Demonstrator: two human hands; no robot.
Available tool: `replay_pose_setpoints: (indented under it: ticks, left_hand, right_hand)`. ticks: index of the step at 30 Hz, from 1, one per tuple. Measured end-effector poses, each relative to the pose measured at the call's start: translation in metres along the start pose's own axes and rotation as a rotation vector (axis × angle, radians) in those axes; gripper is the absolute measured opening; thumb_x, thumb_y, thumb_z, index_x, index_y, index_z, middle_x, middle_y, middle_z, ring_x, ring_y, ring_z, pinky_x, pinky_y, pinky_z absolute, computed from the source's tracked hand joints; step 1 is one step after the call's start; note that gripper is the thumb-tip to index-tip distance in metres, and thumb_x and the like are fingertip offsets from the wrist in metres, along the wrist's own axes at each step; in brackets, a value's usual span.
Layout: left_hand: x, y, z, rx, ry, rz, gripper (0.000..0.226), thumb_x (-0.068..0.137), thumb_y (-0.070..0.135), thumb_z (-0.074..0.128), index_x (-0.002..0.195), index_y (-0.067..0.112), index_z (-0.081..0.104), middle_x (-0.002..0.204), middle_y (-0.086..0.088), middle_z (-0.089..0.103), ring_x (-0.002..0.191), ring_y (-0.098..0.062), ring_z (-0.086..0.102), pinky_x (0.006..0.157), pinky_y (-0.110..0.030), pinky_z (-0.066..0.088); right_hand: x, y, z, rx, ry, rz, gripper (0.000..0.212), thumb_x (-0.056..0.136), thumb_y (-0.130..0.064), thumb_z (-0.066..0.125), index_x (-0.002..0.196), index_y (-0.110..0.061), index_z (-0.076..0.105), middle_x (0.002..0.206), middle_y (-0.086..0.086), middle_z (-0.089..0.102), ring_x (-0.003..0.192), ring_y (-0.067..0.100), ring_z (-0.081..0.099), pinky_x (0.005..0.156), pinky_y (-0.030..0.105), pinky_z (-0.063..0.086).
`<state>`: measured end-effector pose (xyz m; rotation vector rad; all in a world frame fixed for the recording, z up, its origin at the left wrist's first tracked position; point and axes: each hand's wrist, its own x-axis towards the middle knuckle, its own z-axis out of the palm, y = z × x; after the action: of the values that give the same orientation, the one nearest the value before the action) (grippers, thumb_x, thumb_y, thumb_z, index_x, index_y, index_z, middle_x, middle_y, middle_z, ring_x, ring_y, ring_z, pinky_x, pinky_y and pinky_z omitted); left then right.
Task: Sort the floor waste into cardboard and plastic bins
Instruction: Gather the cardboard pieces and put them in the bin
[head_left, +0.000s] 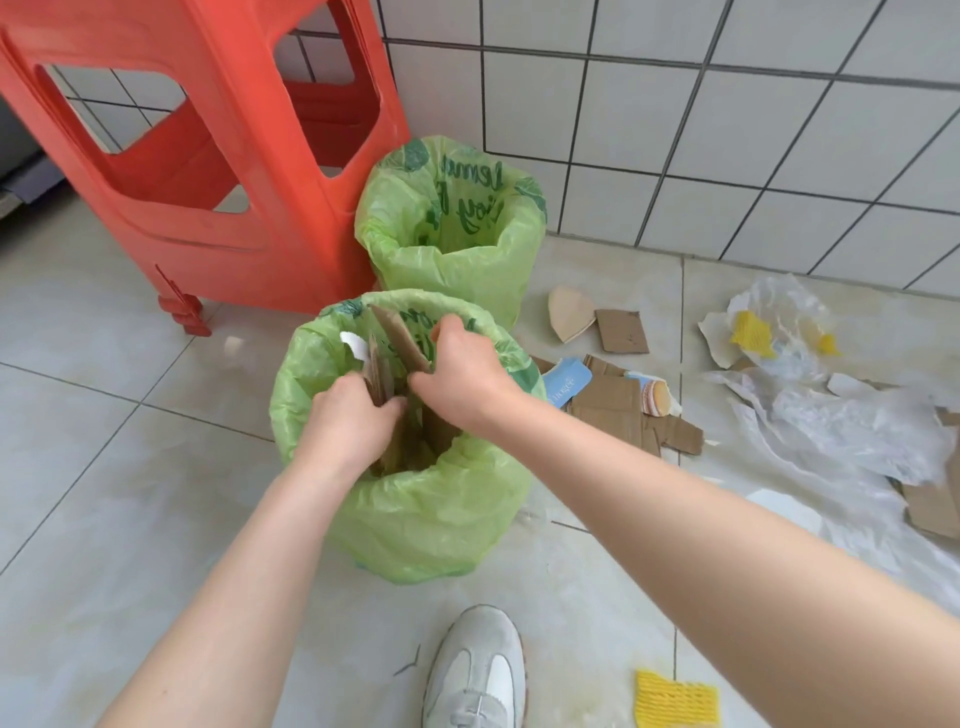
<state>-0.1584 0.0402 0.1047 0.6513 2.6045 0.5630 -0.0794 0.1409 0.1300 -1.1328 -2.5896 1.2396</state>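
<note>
Both hands in the near bin, on cardboard

Left hand (347, 415) and right hand (457, 376) curl their fingers round upright cardboard (397, 338) standing inside the near bin (426, 519). Far bin (457, 244) stands beyond the fingertips; loose scraps (618, 405) and plastic film (841, 426) lie right of them.

Near bin (415, 499) mouth crowded: upright cardboard pieces (400, 338) plus both hands fill it. Far bin (452, 244) mouth open, reachable from above. Red stool (208, 156) blocks left side. Right floor littered: cardboard scraps (618, 410), plastic film (852, 431).
</note>
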Motion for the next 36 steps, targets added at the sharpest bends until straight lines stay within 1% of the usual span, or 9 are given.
replay_pose_setpoints:
  ticks: [4,9,13,16,21,26,30,33,36]
  left_hand:
    - [-0.009,0.006,-0.020,-0.079,0.209,0.066,0.052,0.086,0.035,0.060,0.131,0.012,0.051,0.129,-0.008,0.059,0.120,-0.030,0.052,0.097,-0.039,0.042]
    - [-0.035,0.033,-0.029,-0.163,0.412,0.304,0.029,0.085,0.021,0.059,0.114,0.019,0.061,0.112,0.003,0.064,0.101,-0.017,0.059,0.088,-0.032,0.047]
    - [-0.052,0.064,-0.010,-0.232,0.370,0.431,0.019,0.084,0.018,0.058,0.102,0.020,0.063,0.098,0.008,0.066,0.086,-0.009,0.062,0.079,-0.028,0.051]
    - [-0.058,0.085,0.019,-0.242,0.305,0.546,0.016,0.083,0.015,0.059,0.098,0.017,0.064,0.094,0.007,0.066,0.084,-0.013,0.063,0.077,-0.034,0.053]
    - [-0.069,0.110,0.083,-0.150,0.122,0.672,0.016,0.082,0.014,0.058,0.096,0.016,0.063,0.091,0.002,0.065,0.086,-0.019,0.062,0.076,-0.036,0.050]
    - [-0.065,0.110,0.156,0.017,-0.207,0.558,0.022,0.084,0.018,0.053,0.105,0.017,0.059,0.104,0.000,0.062,0.099,-0.022,0.058,0.085,-0.038,0.048]
    - [-0.048,0.112,0.199,0.150,-0.405,0.388,0.035,0.086,0.022,0.054,0.121,0.016,0.054,0.122,-0.004,0.054,0.115,-0.023,0.051,0.096,-0.037,0.044]
    - [-0.026,0.127,0.213,0.056,-0.425,0.220,0.045,0.085,0.025,0.058,0.128,0.015,0.048,0.131,-0.006,0.046,0.120,-0.026,0.046,0.100,-0.039,0.041]
    - [-0.004,0.147,0.223,0.039,-0.342,0.169,0.053,0.086,0.026,0.058,0.134,0.014,0.040,0.135,-0.008,0.038,0.127,-0.028,0.035,0.102,-0.040,0.038]
  right_hand:
    - [-0.003,0.001,-0.026,0.041,0.049,-0.097,0.050,0.087,-0.028,0.063,0.129,-0.007,0.044,0.121,0.012,0.057,0.111,0.027,0.054,0.086,0.032,0.045]
    - [-0.022,0.027,-0.050,0.130,0.118,-0.097,0.032,0.089,-0.023,0.054,0.121,-0.017,0.056,0.103,-0.004,0.062,0.098,0.016,0.060,0.078,0.030,0.052]
    - [-0.032,0.063,-0.070,0.247,0.185,-0.043,0.022,0.086,-0.017,0.055,0.108,-0.019,0.062,0.096,-0.002,0.067,0.090,0.017,0.066,0.083,0.037,0.056]
    - [-0.038,0.098,-0.081,0.267,0.191,0.024,0.019,0.083,-0.017,0.056,0.100,-0.023,0.063,0.092,0.000,0.067,0.089,0.021,0.068,0.084,0.044,0.055]
    - [-0.046,0.175,-0.084,0.240,0.169,0.213,0.016,0.084,-0.014,0.057,0.097,-0.022,0.062,0.095,0.003,0.068,0.093,0.022,0.066,0.087,0.044,0.054]
    - [-0.053,0.246,-0.085,0.142,0.044,0.413,0.024,0.082,-0.013,0.055,0.104,-0.012,0.064,0.094,0.003,0.064,0.087,0.022,0.060,0.081,0.037,0.053]
    - [-0.045,0.280,-0.095,0.056,0.024,0.469,0.022,0.087,-0.013,0.054,0.107,-0.011,0.062,0.098,0.002,0.061,0.088,0.019,0.053,0.074,0.025,0.039]
    - [-0.028,0.291,-0.099,0.003,0.052,0.457,0.024,0.089,-0.017,0.051,0.107,-0.004,0.062,0.106,0.009,0.065,0.096,0.026,0.057,0.078,0.029,0.045]
    - [-0.005,0.299,-0.101,-0.040,0.036,0.428,0.036,0.090,-0.020,0.050,0.121,-0.002,0.055,0.120,0.017,0.057,0.109,0.032,0.055,0.089,0.036,0.047]
